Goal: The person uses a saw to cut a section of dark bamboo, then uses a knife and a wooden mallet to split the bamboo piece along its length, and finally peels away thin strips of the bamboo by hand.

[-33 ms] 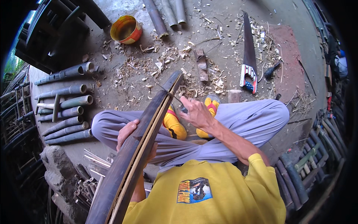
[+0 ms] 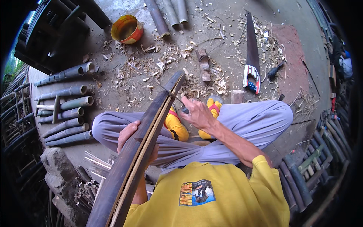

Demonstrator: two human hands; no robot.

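Split bamboo strip [image 2: 140, 151] showing dark brown skin, pale tan inner edge. Shirt [image 2: 211, 193] showing yellow with dark printed patch. Trousers [image 2: 245, 125] looking grey-lilac. Sandals [image 2: 176, 126] showing yellow with red straps. Bucket [image 2: 126, 29] showing orange-yellow. Saw [image 2: 252, 56] having dark blade, red-white-blue striped handle. Bamboo poles [image 2: 66, 109] looking grey-green.

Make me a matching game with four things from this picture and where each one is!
Things:
1. handsaw
2. orange tin
3. dark bamboo slat
4. row of bamboo tubes

Places:
A. held in the left hand
B. lying on the ground at the person's left
C. flat on the ground among the shavings, ahead and to the right
D. standing far ahead on the left, open side up

Pairs: 1-C, 2-D, 3-A, 4-B
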